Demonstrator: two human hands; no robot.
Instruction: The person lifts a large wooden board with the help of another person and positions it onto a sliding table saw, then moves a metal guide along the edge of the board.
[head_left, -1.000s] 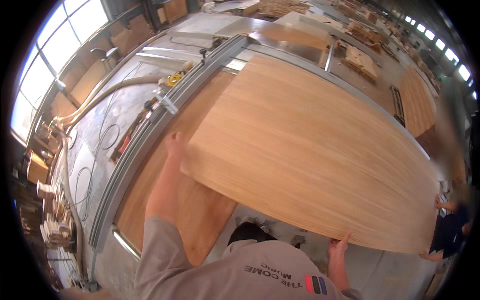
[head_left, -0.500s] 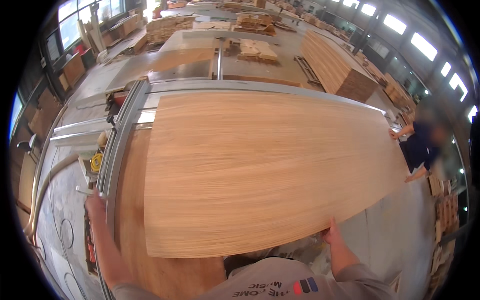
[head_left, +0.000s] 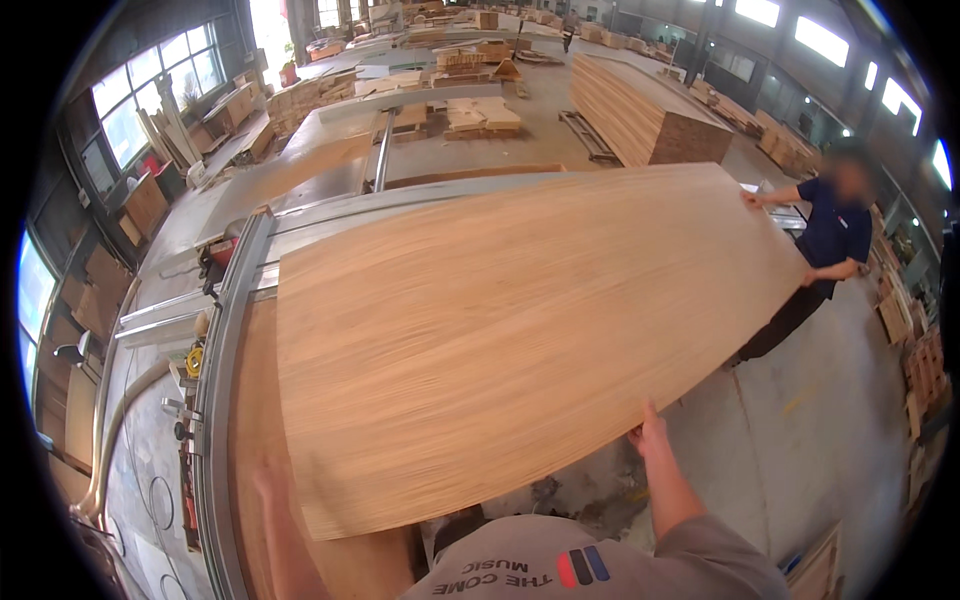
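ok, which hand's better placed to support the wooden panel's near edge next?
Likely the right hand: it grips the near edge of the wooden panel, thumb on top. The left hand is blurred beside the panel's left end; whether it touches is unclear.

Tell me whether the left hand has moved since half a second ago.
Yes: the left hand has moved right, from the grey rail to beside the wooden panel.

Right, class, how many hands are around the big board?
4: the left hand, blurred, just left of the board; the right hand at its near edge; a co-worker's upper hand and lower hand at its right end. Some fingers are hidden.
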